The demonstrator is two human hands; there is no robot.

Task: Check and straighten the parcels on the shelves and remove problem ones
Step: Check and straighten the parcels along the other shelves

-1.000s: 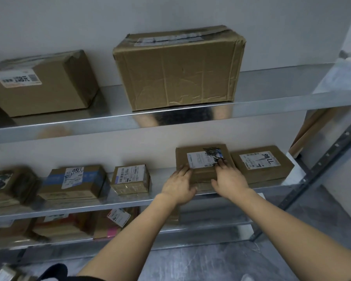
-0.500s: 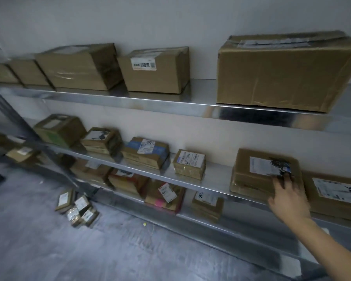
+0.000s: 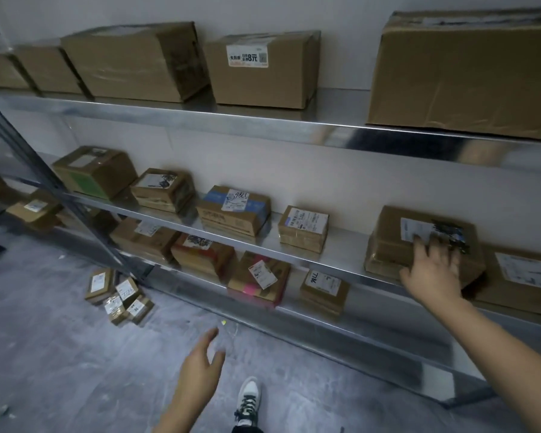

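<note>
Head view: the right hand (image 3: 434, 270) lies with fingers spread on the scribble-labelled parcel (image 3: 388, 242), probably squaring it to the edge of the middle shelf (image 3: 347, 245). Just right of the hand a flat parcel (image 3: 525, 276) sits close against it. Well to the left stands a small labelled parcel (image 3: 303, 228). Lower left, the left hand (image 3: 200, 367) hangs relaxed and empty. Beyond it a floor pile (image 3: 119, 295) is likely the rejects.

parcels (image 3: 466, 76): matt cardbd (creased) | shelves (image 3: 263, 123): glossy metal | floor (image 3: 60, 354): rough concrete
</note>
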